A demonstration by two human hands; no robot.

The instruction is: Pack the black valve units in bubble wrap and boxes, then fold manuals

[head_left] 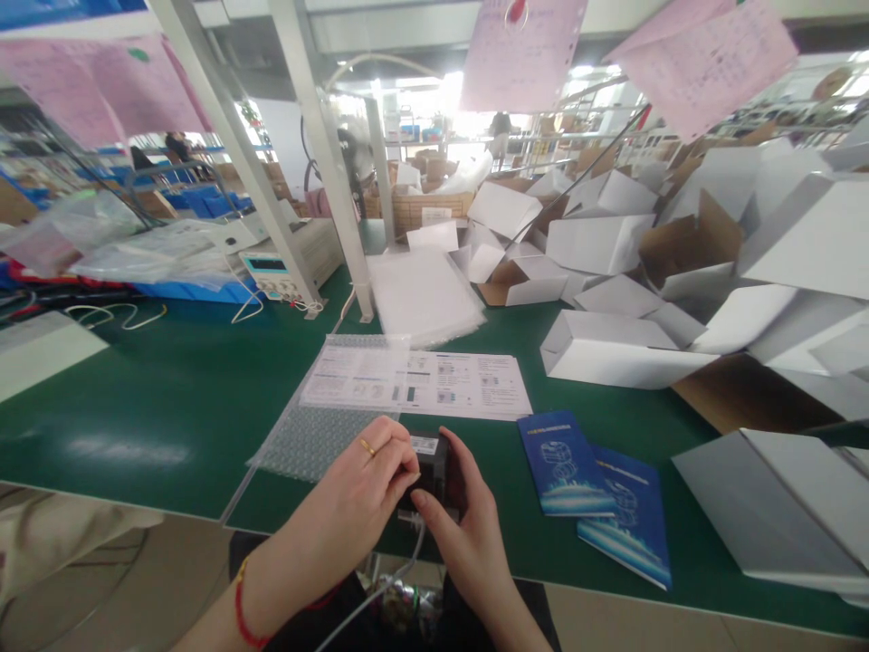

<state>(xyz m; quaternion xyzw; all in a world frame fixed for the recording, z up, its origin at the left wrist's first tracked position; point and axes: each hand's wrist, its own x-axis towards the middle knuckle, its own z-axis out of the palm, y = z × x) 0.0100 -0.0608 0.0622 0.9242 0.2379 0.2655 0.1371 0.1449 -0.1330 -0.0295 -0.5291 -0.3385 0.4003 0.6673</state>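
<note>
Both hands hold a small black box-shaped device with a white label on top, just above the near edge of the green table. My left hand, with a gold ring and a red wrist cord, wraps its fingers over the device's left side. My right hand grips its right side and underside. A grey cable hangs down from the device toward me. A sheet of bubble wrap lies right behind the hands, partly under a printed white instruction sheet.
Two blue booklets lie to the right. Several open white cardboard boxes are heaped at the right and back. A stack of clear bags, a metal post and a meter unit stand behind. Pink papers hang overhead.
</note>
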